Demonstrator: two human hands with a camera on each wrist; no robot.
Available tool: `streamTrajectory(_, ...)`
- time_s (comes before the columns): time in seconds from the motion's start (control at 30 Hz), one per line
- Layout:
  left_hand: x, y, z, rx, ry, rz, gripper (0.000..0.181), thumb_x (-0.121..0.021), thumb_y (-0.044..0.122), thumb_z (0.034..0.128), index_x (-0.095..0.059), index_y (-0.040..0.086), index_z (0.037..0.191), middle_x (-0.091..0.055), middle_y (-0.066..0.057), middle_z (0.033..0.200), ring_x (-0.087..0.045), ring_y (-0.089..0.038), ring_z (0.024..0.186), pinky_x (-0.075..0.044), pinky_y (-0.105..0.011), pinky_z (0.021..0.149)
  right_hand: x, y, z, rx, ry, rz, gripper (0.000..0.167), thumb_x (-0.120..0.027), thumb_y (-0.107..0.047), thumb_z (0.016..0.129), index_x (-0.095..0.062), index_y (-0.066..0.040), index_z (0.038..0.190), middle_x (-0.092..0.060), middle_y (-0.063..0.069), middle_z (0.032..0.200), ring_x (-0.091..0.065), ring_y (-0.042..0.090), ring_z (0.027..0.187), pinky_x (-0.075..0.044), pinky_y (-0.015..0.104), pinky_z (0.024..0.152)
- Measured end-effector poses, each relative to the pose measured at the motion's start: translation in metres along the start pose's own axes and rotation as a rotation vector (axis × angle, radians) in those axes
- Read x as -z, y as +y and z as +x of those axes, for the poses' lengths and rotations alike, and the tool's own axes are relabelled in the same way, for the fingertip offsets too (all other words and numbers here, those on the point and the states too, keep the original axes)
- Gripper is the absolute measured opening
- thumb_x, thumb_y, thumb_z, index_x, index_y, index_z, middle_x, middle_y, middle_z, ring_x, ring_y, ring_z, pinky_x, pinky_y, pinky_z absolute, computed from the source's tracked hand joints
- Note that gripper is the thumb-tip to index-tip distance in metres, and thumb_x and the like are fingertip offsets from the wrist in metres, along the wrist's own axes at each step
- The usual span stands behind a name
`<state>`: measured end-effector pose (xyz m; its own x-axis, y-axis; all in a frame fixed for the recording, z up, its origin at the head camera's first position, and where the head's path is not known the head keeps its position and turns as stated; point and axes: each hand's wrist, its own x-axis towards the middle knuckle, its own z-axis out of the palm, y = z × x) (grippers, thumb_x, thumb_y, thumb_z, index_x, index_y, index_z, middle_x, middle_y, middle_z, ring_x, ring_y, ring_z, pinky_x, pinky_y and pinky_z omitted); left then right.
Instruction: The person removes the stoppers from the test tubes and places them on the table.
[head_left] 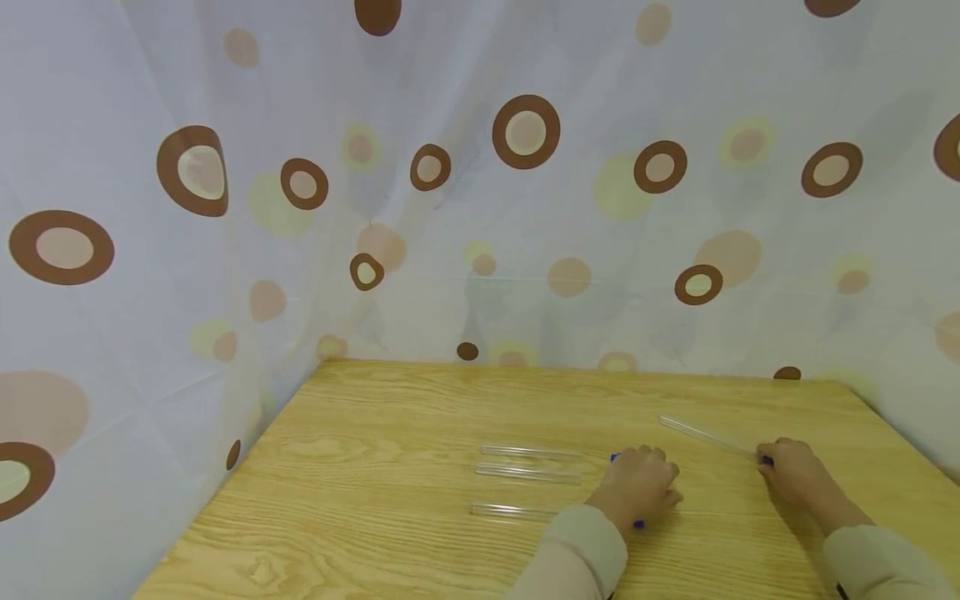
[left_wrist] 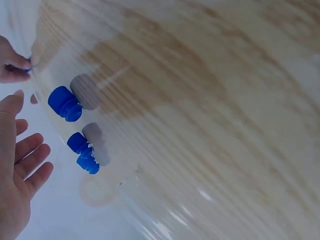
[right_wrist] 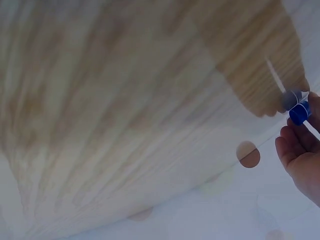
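Note:
My right hand (head_left: pixel 797 473) pinches a blue stopper (right_wrist: pixel 299 114) at the near end of a clear glass tube (head_left: pixel 705 435). That tube points away to the left, low over the table. My left hand (head_left: pixel 640 485) hovers beside loose blue stoppers, holding nothing. In the left wrist view its fingers (left_wrist: pixel 31 150) are loosely extended. A larger blue stopper (left_wrist: pixel 65 103) and smaller ones (left_wrist: pixel 84 152) lie near those fingers. From the head, the left hand hides most of the stoppers; blue bits show at its far and near sides.
Several clear glass tubes (head_left: pixel 525 472) lie side by side left of the left hand, one (head_left: pixel 510 510) nearer the front. The wood-grain table (head_left: pixel 337 517) is bordered at the back and sides by a dotted white curtain (head_left: pixel 450 208).

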<state>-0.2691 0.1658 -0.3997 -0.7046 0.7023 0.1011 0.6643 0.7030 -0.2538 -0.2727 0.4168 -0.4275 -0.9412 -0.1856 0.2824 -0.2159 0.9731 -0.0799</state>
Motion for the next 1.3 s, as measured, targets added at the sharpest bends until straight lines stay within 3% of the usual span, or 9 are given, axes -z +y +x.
streamTrajectory(0.13,0.003,0.000,0.002,0.017,0.014,0.023,0.028,-0.051,0.053,0.0889,-0.062,0.037,0.109,-0.060,0.021,0.100,-0.056,0.004,0.092,-0.046,-0.010,0.086,-0.001,0.000,-0.001,0.003,0.029,0.018,0.016,-0.062,0.006,0.079,-0.057,-0.004,0.067,-0.051,0.005,0.065,-0.047,0.018,0.061,-0.043,0.033,0.053)
streamTrajectory(0.23,0.003,0.000,0.003,0.033,0.022,0.027,0.028,-0.052,0.054,0.0876,-0.063,0.037,0.106,-0.060,0.021,0.098,-0.056,0.005,0.089,-0.046,-0.009,0.084,-0.001,-0.001,-0.001,0.001,0.031,0.040,0.009,-0.062,0.006,0.078,-0.061,0.001,0.070,-0.053,0.005,0.066,-0.047,0.017,0.062,-0.043,0.032,0.053)
streamTrajectory(0.33,0.002,0.000,0.004,0.054,0.017,0.032,0.029,-0.052,0.056,0.0865,-0.063,0.038,0.106,-0.060,0.021,0.097,-0.056,0.005,0.088,-0.046,-0.008,0.083,0.000,-0.002,0.000,0.000,0.022,0.056,0.001,-0.065,0.007,0.076,-0.063,0.007,0.076,-0.056,0.008,0.069,-0.051,0.020,0.063,-0.047,0.034,0.054)
streamTrajectory(0.7,-0.002,-0.003,0.005,0.062,0.008,0.027,0.030,-0.049,0.056,0.0890,-0.062,0.038,0.110,-0.060,0.021,0.100,-0.056,0.004,0.093,-0.046,-0.009,0.083,0.003,-0.005,-0.002,-0.033,-0.032,0.085,0.008,-0.064,0.008,0.076,-0.064,0.011,0.083,-0.062,0.015,0.075,-0.059,0.029,0.070,-0.054,0.042,0.062)
streamTrajectory(1.13,-0.008,-0.014,0.003,0.059,0.063,0.014,0.030,-0.049,0.054,0.0893,-0.064,0.034,0.106,-0.060,0.018,0.099,-0.056,0.003,0.091,-0.048,-0.009,0.079,0.004,-0.007,-0.006,-0.028,-0.025,0.072,0.007,-0.065,0.007,0.075,-0.064,0.010,0.082,-0.061,0.013,0.074,-0.060,0.029,0.070,-0.054,0.042,0.064)
streamTrajectory(1.3,-0.010,-0.017,0.003,0.059,0.060,-0.009,0.031,-0.049,0.053,0.0901,-0.063,0.033,0.110,-0.060,0.018,0.101,-0.057,0.002,0.094,-0.048,-0.010,0.082,0.005,-0.009,-0.008,-0.016,-0.007,0.062,0.003,-0.066,0.006,0.075,-0.064,0.004,0.076,-0.058,0.006,0.070,-0.054,0.018,0.065,-0.050,0.033,0.056)
